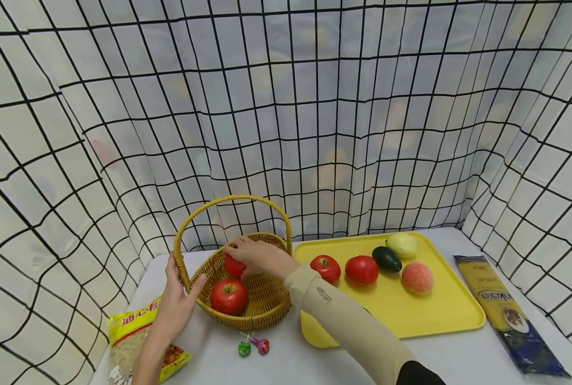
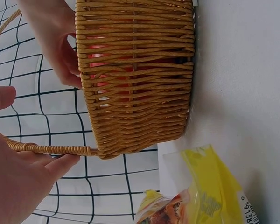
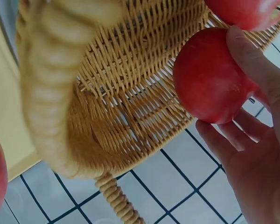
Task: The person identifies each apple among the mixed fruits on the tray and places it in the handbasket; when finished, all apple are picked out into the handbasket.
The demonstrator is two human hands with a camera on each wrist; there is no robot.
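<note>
A wicker basket (image 1: 266, 321) with an arched handle (image 1: 233, 197) stands on the white table. Inside it, my right hand (image 1: 265, 258) holds a red apple (image 3: 207, 77) at the basket's far left side, thumb on one side and fingers on the other. A second red apple (image 1: 229, 297) lies in the basket nearer to me. My left hand (image 1: 177, 302) is at the left base of the handle, its fingers touching the handle from behind and its thumb (image 2: 2, 97) standing away from it. In the left wrist view, the basket wall partly hides the apples.
Right of the basket, a yellow tray (image 1: 449, 315) bears two red apples (image 1: 361, 270), a peach (image 1: 417, 278), a dark green avocado-like fruit (image 1: 386, 259) and a pale yellow-green fruit (image 1: 401, 245). Lollipops (image 1: 244, 348), a yellow food bag (image 1: 131, 337) and a long pasta packet (image 1: 512, 318) lie about. Black netting encloses the table.
</note>
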